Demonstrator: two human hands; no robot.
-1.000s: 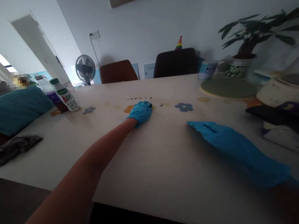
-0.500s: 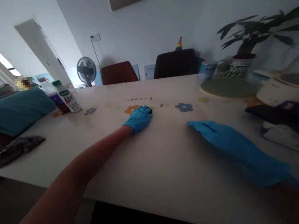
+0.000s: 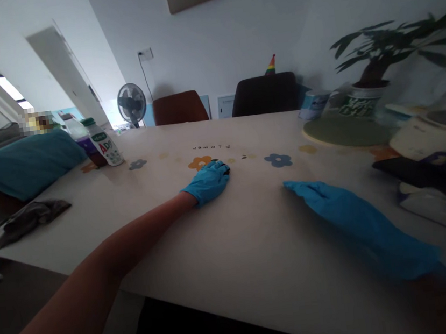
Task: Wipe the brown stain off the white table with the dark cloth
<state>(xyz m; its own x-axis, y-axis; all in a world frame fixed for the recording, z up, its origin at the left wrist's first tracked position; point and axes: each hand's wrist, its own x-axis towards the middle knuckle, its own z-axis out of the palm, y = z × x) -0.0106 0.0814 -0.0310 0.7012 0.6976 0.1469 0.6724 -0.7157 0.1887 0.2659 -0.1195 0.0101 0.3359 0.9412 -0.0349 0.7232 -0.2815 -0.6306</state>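
Note:
Both my hands wear blue gloves and rest on a pale table (image 3: pixel 232 241) with a flower print. My left hand (image 3: pixel 208 182) is stretched far out to the table's middle, just below an orange printed flower (image 3: pixel 198 163). Its fingers are curled down over a small dark thing (image 3: pixel 225 170) that peeks out at the fingertips; I cannot make out what it is. My right hand (image 3: pixel 333 207) lies flat on the table to the right, fingers stretched forward, holding nothing.
Two bottles (image 3: pixel 102 147) stand at the far left beside a teal cushion (image 3: pixel 19 165). A dark cloth (image 3: pixel 30 218) lies at the left edge. A potted plant (image 3: pixel 364 93), a round green mat (image 3: pixel 340 130), a white pot and dark items crowd the right. Two chairs (image 3: pixel 263 94) stand behind.
My left hand has slid a little back toward me, off the orange flower print, still curled over the dark thing. My right hand has stayed flat in place.

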